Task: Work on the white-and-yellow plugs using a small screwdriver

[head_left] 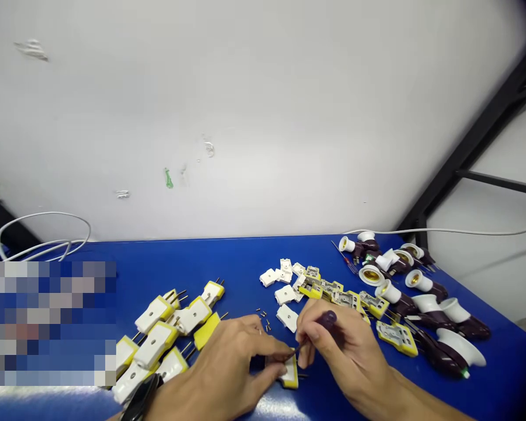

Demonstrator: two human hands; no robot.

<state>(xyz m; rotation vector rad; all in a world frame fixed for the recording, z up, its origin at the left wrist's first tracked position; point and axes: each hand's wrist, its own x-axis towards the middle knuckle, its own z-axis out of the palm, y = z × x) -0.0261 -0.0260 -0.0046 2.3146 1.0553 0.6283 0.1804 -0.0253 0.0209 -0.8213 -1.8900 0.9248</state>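
My left hand (232, 365) is closed in a pinch on a yellow and white plug part (290, 374) that rests low on the blue table (166, 269). My right hand (337, 348) is closed around a dark-handled screwdriver (326, 320), with its tip pointing down at that plug part. Both hands meet near the table's front edge. A few tiny screws (263, 318) lie just beyond my left fingers.
Assembled white and yellow plugs (166, 333) are heaped at the left. Loose white covers (284, 286) and yellow plug bases (355, 301) lie in the middle. Dark lamp-socket adapters (421, 298) crowd the right. A white cable (44, 234) loops at the far left. A blurred patch covers the left edge.
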